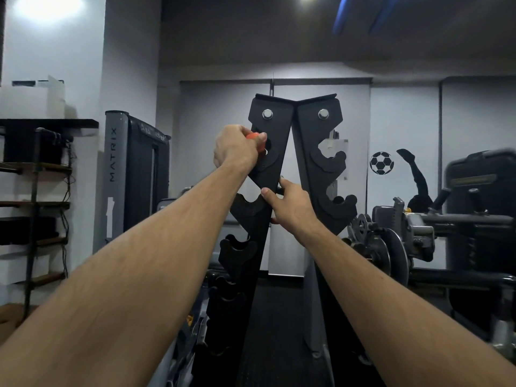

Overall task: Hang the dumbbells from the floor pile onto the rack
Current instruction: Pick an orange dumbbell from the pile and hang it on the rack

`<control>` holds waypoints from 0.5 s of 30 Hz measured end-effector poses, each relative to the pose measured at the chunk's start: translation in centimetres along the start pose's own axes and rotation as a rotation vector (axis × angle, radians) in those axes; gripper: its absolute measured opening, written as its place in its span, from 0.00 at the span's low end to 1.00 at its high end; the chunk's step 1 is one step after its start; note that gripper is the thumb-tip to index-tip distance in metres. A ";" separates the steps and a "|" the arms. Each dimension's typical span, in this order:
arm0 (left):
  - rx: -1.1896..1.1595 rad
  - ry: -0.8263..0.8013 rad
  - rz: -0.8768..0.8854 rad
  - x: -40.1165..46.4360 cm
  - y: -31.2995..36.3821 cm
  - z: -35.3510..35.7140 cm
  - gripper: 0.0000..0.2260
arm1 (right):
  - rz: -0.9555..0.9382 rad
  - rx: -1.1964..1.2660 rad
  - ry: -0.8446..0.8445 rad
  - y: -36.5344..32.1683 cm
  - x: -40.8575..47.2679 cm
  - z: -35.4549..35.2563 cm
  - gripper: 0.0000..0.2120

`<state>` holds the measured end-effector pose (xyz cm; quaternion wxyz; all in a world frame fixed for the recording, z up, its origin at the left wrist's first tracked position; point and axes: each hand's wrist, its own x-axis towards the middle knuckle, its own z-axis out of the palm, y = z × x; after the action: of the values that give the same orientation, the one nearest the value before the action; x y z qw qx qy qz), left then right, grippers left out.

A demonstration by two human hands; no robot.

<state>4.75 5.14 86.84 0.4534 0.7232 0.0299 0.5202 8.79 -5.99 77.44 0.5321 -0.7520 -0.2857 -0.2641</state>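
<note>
L hand (236, 148) gripped orange dumbbell (258, 141) at top hook of rack (275, 163). R hand (290, 208) clasped rack's inner edge, thumb in front.

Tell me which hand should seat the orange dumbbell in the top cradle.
Left. The left hand already grips the orange dumbbell right at the rack's top cradle; the right hand holds the rack's upright lower down.

Black A-frame metal rack (275, 166) upright on dark floor (279, 317) | hooked cradles down both sides | small orange dumbbell (258, 141) at top-left cradle
</note>
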 end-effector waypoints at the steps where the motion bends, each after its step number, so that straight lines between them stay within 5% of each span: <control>1: 0.022 -0.030 0.019 0.0 0.0 -0.1 0.13 | -0.003 -0.002 0.002 0.1 0.0 0.0 0.15; 15: -0.097 -0.349 0.067 0.0 -0.4 -1.4 0.21 | -0.029 0.026 -0.005 0.4 -0.3 0.0 0.18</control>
<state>3.81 6.24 86.60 0.4686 0.7801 -0.0984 0.4026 8.84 -6.14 76.96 0.5373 -0.7413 -0.3014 -0.2662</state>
